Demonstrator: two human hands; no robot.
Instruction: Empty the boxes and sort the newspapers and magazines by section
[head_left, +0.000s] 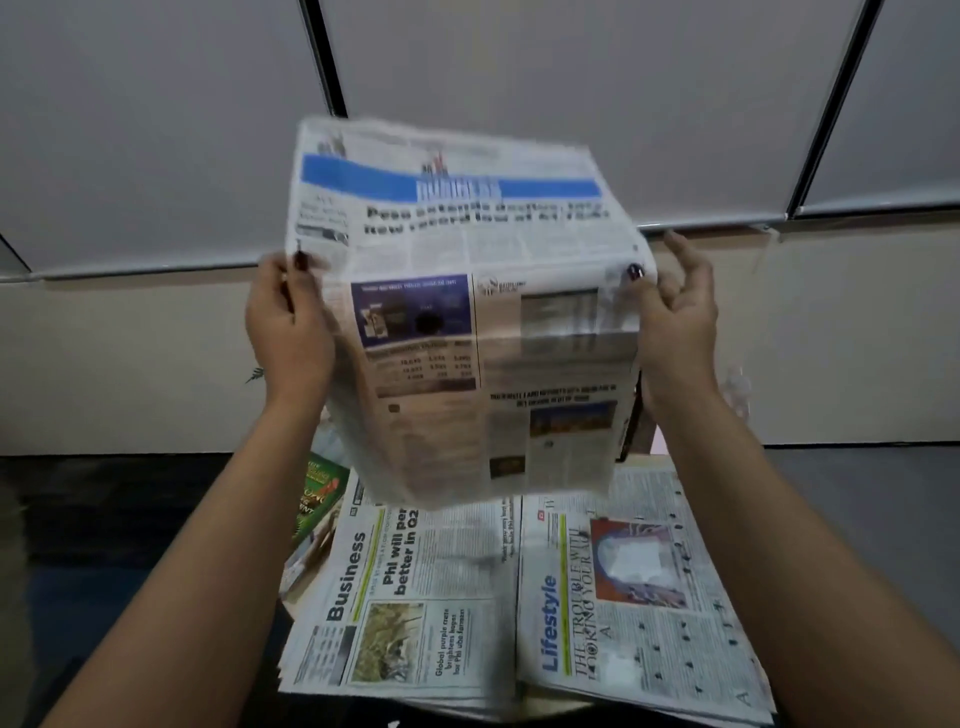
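Matt, creased paper newspaper (457, 312); glossy green magazine (317, 493) beside matt newsprint stacks (415, 597)

The raised newspaper (462, 312) is white with black print, a bright blue banner and a dark purple box. Below, the Business paper (405, 597) has black lettering; the Lifestyle paper (639, 597) blue lettering. A magazine (317, 493) is green.

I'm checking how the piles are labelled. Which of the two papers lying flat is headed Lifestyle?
The right-hand newspaper, with the blue "Lifestyle" heading and a reddish picture. The left-hand paper beside it is headed "Business".
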